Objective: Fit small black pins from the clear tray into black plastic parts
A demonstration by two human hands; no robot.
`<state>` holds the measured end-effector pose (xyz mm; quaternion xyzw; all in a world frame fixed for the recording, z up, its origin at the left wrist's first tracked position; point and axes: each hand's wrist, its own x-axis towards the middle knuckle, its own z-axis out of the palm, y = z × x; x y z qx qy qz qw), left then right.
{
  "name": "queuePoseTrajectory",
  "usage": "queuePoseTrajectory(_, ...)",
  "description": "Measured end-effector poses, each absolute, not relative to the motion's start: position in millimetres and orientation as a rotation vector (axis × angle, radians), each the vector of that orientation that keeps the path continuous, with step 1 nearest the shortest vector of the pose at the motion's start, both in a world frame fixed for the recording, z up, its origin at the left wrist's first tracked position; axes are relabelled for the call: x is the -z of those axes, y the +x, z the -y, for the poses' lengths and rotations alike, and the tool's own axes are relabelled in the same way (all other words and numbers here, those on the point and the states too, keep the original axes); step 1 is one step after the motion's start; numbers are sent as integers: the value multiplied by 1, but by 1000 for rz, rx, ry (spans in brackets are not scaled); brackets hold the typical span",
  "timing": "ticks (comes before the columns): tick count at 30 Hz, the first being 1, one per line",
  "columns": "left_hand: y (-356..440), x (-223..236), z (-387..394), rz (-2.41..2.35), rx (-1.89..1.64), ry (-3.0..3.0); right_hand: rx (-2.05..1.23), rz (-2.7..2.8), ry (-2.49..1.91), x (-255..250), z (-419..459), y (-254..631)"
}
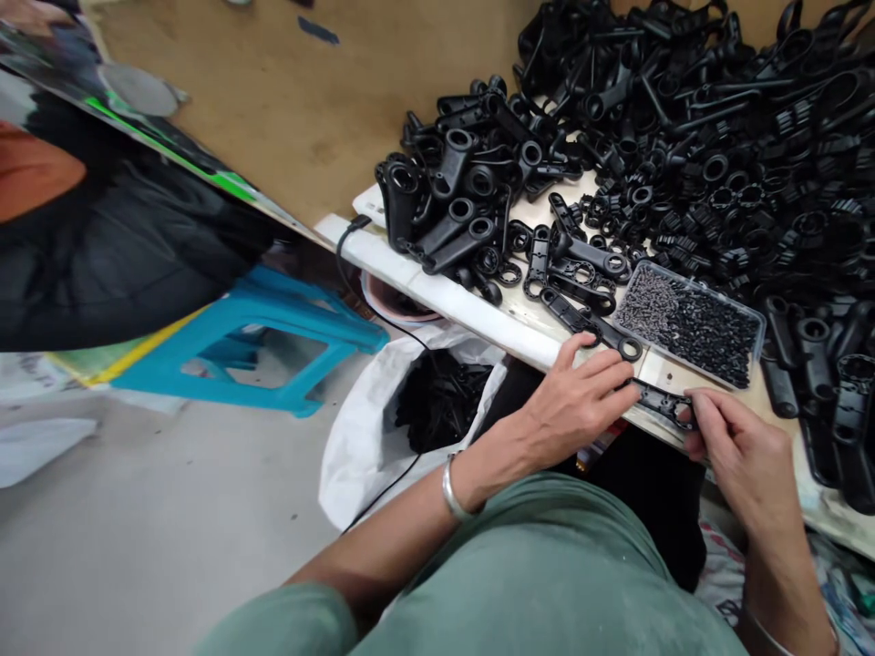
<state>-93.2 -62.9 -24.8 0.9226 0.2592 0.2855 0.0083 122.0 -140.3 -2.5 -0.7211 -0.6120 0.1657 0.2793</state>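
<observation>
Left hand [578, 401] and right hand [752, 451] grip 1 black part [657, 399] by its ends, likely to steady it, so moving it needs care

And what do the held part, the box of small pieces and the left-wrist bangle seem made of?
Held part: probably moulded black plastic, with satin sheen and recesses.
Box: clear, glossy, likely plastic; see-through rim.
Bangle: silvery, polished metal, by its highlights.

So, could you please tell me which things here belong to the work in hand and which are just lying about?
Probably in the work:
black plastic arm between left hand and right hand
clear box of small parts
heaped black plastic parts

Probably just lying about:
turquoise plastic stool
dark scrap
</observation>
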Motion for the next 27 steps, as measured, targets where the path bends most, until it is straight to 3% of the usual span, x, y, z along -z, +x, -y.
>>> queuePoseTrajectory(5, -71, 31, 60, -842, -849, 2902, 99, 1887, -2001, 10, 140, 137)
queuePoseTrajectory(14, -72, 27, 62, -803, -969, 2909, 63, 1717, -1971, -12, 135, 156)
queuePoseTrajectory(21, -84, 17, 56, -745, -835, 2957, -47, 2184, -1781, -12, 113, 146)
queuePoseTrajectory(27, -100, 18, 58, -756, -859, 2923, 319, 2499, -1980, -12, 101, 130)
